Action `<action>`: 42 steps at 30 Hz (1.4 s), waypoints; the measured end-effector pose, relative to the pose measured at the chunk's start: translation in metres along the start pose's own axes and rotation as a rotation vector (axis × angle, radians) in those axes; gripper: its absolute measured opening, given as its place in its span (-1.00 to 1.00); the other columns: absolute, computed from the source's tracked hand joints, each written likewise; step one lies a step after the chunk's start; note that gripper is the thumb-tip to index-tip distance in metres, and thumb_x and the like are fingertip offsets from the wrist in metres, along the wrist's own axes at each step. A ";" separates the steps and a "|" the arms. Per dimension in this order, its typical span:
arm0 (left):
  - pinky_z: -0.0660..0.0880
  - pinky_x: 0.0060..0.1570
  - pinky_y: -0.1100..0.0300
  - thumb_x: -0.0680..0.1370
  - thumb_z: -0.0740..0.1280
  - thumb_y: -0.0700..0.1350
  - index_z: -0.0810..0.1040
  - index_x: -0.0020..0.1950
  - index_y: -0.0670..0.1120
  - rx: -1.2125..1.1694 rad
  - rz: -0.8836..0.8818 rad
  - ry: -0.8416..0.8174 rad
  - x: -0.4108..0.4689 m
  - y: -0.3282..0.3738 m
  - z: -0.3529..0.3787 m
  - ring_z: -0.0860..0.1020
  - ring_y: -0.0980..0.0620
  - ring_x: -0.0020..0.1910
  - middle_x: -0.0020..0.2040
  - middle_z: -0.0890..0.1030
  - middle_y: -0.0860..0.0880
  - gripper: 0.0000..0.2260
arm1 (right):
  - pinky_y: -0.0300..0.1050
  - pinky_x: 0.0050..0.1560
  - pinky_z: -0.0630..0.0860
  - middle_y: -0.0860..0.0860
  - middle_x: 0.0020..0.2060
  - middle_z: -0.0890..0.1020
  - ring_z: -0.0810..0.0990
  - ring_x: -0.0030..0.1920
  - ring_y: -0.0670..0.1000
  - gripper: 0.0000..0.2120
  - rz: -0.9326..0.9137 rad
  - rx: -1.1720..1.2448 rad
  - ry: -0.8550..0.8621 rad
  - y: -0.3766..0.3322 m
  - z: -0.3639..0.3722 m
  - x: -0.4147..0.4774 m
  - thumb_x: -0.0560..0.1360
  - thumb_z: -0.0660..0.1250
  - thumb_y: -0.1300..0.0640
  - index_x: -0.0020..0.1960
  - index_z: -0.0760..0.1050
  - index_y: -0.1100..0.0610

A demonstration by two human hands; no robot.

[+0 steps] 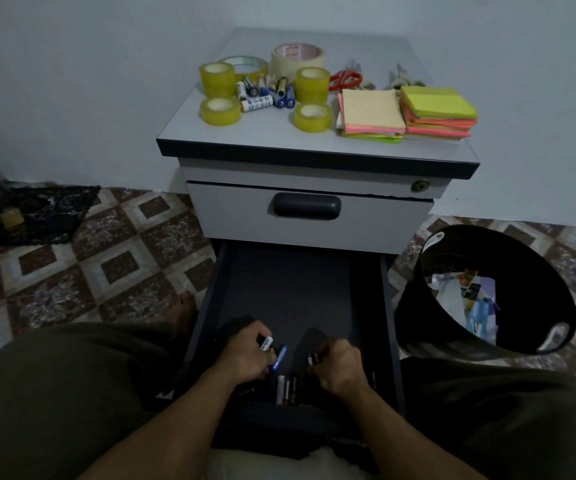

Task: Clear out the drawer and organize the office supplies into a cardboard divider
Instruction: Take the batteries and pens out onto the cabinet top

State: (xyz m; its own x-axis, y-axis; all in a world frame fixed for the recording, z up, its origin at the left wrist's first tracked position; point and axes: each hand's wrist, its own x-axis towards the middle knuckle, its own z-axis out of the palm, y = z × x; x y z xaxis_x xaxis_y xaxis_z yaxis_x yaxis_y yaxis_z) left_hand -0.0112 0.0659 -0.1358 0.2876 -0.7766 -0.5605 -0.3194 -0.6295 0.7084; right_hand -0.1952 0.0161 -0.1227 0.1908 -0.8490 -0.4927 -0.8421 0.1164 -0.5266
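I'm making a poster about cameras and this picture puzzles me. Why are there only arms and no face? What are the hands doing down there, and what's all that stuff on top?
There is no machine here, just a person. The camera sits on their head and looks down, so you see only arms and knees. Both hands reach into the open bottom drawer. The left hand grips a white battery and a blue battery in its fingers. The right hand pinches a dark battery. More loose batteries lie in the drawer. On the cabinet top sit yellow tape rolls, a pile of batteries, sticky notes and red scissors. The black bin beside the drawer holds paper scraps.
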 end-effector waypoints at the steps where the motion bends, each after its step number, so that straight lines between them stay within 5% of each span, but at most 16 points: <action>1: 0.65 -0.18 -0.05 0.49 0.40 -0.33 0.50 -0.01 -0.02 -0.009 -0.003 -0.003 -0.001 0.001 0.000 0.61 -0.02 -0.36 -0.22 0.59 -0.12 -0.77 | -0.28 -0.17 0.54 0.02 -0.13 0.69 0.63 -0.15 -0.06 -0.85 -0.003 0.019 0.001 0.001 -0.001 0.000 0.41 0.49 0.18 -0.02 0.65 0.12; 7: 0.61 -0.33 0.11 0.51 0.40 -0.24 0.50 -0.01 0.01 -0.019 -0.035 0.028 -0.004 0.004 -0.002 0.62 0.02 -0.32 -0.18 0.63 -0.10 -0.82 | -0.43 -0.30 0.42 -0.06 -0.15 0.64 0.60 -0.15 -0.08 -0.82 -0.054 0.133 0.110 0.002 -0.007 0.000 0.45 0.41 0.25 -0.03 0.56 0.01; 12: 0.54 -0.42 0.18 0.47 0.42 -0.17 0.52 -0.08 0.07 0.008 -0.037 0.060 -0.005 0.006 -0.006 0.61 -0.01 -0.26 -0.21 0.63 -0.06 -0.84 | -0.10 -0.19 0.63 -0.01 -0.28 0.66 0.66 -0.24 0.01 -0.78 -0.044 0.121 0.140 0.003 -0.005 -0.001 0.49 0.32 0.25 -0.26 0.50 -0.02; 17: 0.52 -0.41 0.18 0.48 0.40 -0.19 0.52 -0.07 0.03 -0.012 -0.049 0.042 -0.008 0.007 -0.006 0.61 0.03 -0.34 -0.28 0.63 -0.06 -0.86 | -0.49 -0.37 0.41 -0.06 -0.17 0.60 0.55 -0.27 -0.18 -0.89 -0.110 0.042 0.048 0.002 -0.003 0.001 0.45 0.48 0.15 -0.09 0.55 0.04; 19: 0.53 -0.41 0.18 0.49 0.40 -0.20 0.53 -0.04 0.01 -0.025 -0.049 0.040 -0.008 0.008 -0.006 0.61 0.04 -0.37 -0.26 0.64 -0.07 -0.86 | -0.53 -0.26 0.37 -0.02 -0.04 0.55 0.54 -0.16 -0.10 -0.79 -0.156 -0.048 0.036 0.000 0.000 0.001 0.42 0.49 0.15 0.01 0.54 0.08; 23: 0.55 -0.38 0.18 0.50 0.41 -0.19 0.53 -0.02 0.00 -0.035 -0.040 0.041 -0.009 0.010 -0.006 0.61 0.03 -0.33 -0.25 0.64 -0.06 -0.87 | -0.25 0.02 0.49 0.10 0.18 0.50 0.57 0.08 0.09 -0.70 -0.196 -0.112 0.035 -0.005 0.000 0.003 0.45 0.38 0.28 0.17 0.51 0.15; 31: 0.58 -0.33 0.16 0.51 0.39 -0.21 0.53 0.03 -0.03 -0.055 -0.051 0.037 -0.017 0.015 -0.009 0.60 0.04 -0.29 -0.20 0.64 -0.07 -0.86 | 0.02 0.11 0.58 0.14 0.10 0.60 0.60 0.09 0.14 -0.68 -0.250 -0.258 0.079 -0.010 -0.001 0.008 0.53 0.22 0.19 0.29 0.40 0.07; 35: 0.59 -0.34 0.20 0.52 0.39 -0.20 0.52 0.04 0.00 -0.089 -0.057 0.062 -0.020 0.019 -0.014 0.62 0.04 -0.28 -0.16 0.65 -0.08 -0.85 | -0.14 -0.19 0.63 -0.01 -0.15 0.63 0.63 -0.19 -0.05 -0.93 -0.219 -0.011 0.115 -0.007 -0.007 0.008 0.55 0.30 0.15 -0.01 0.49 0.00; 39: 0.59 -0.31 0.17 0.52 0.37 -0.18 0.50 0.06 0.05 -0.173 -0.070 0.065 -0.024 0.027 -0.016 0.66 0.01 -0.28 -0.12 0.70 -0.12 -0.82 | -0.41 -0.32 0.50 -0.12 -0.20 0.65 0.63 -0.22 -0.16 -0.85 -0.171 0.337 0.109 -0.010 -0.016 0.005 0.51 0.39 0.24 -0.06 0.57 -0.01; 42: 0.55 -0.36 0.18 0.54 0.38 -0.16 0.49 0.10 0.04 -0.254 -0.051 0.045 -0.031 0.038 -0.021 0.68 -0.05 -0.27 -0.05 0.70 -0.17 -0.81 | -0.11 -0.11 0.63 -0.06 -0.21 0.70 0.68 -0.17 -0.05 -0.81 -0.219 0.496 0.116 -0.014 -0.019 0.002 0.45 0.44 0.27 -0.10 0.62 -0.02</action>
State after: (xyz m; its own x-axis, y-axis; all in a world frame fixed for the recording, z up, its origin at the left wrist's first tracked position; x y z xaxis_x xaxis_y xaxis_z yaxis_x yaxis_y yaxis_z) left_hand -0.0138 0.0666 -0.0824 0.3391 -0.7388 -0.5824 -0.0684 -0.6368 0.7680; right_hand -0.1926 0.0034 -0.1035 0.2544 -0.9287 -0.2699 -0.4450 0.1354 -0.8853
